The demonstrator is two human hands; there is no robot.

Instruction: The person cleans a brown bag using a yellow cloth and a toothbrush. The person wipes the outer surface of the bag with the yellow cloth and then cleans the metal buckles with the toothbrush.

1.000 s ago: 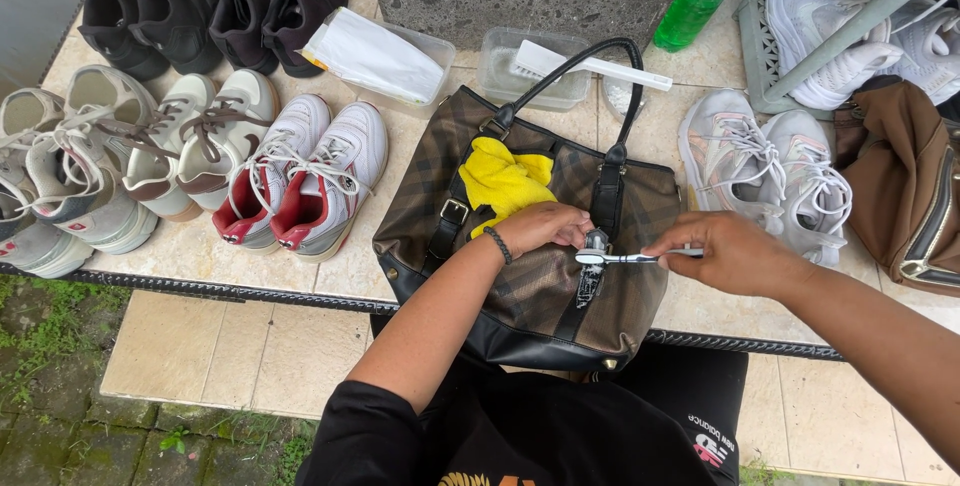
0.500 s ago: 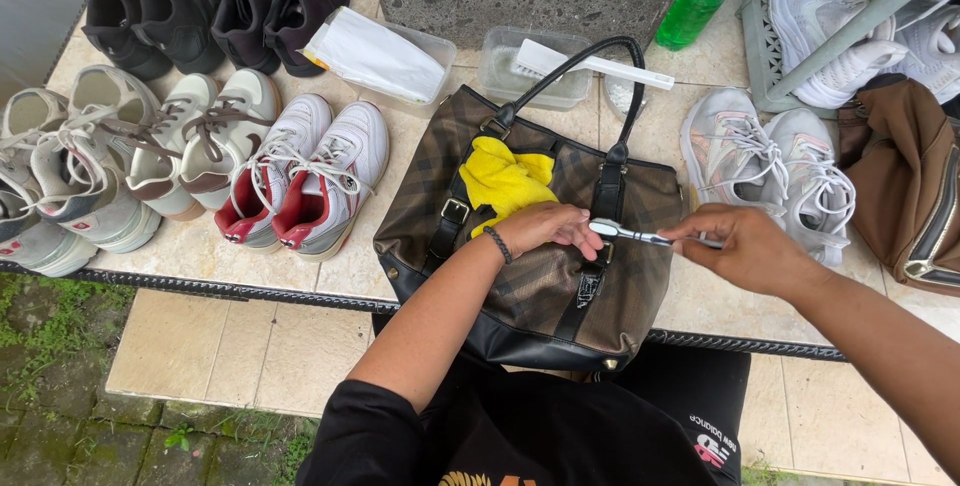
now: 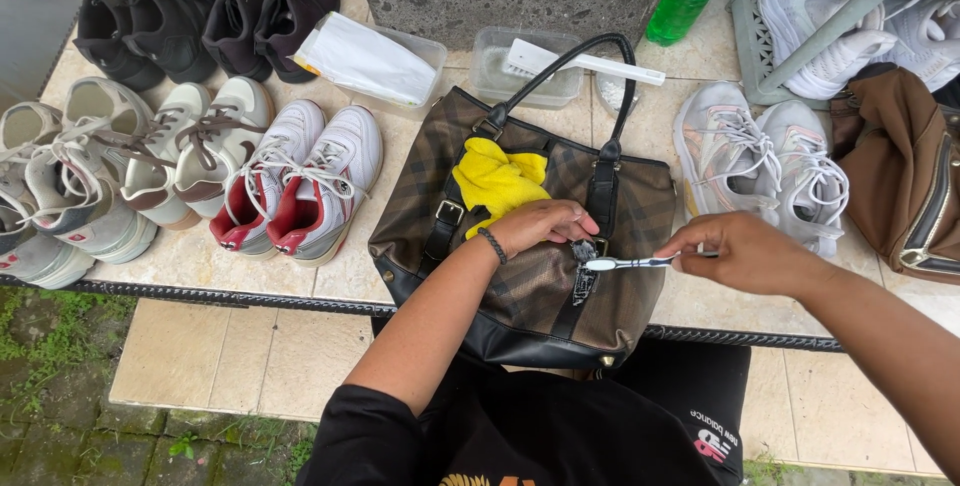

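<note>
A dark brown checked handbag (image 3: 520,286) with black straps lies on the tiled ledge in front of me. My left hand (image 3: 545,224) presses down on its front, next to a yellow cloth (image 3: 497,181) resting on the bag. My right hand (image 3: 745,251) grips a white toothbrush (image 3: 630,264) whose head touches the black strap by a small tag (image 3: 584,271).
Several pairs of shoes (image 3: 300,181) line the ledge at left, grey sneakers (image 3: 760,161) at right. A brown bag (image 3: 900,171) sits far right. Behind are two plastic tubs (image 3: 525,71), a white brush, a green bottle (image 3: 685,1) and a rack with white shoes.
My right hand and the toothbrush have shifted a little right and up along the strap. My left hand has stayed on the bag.
</note>
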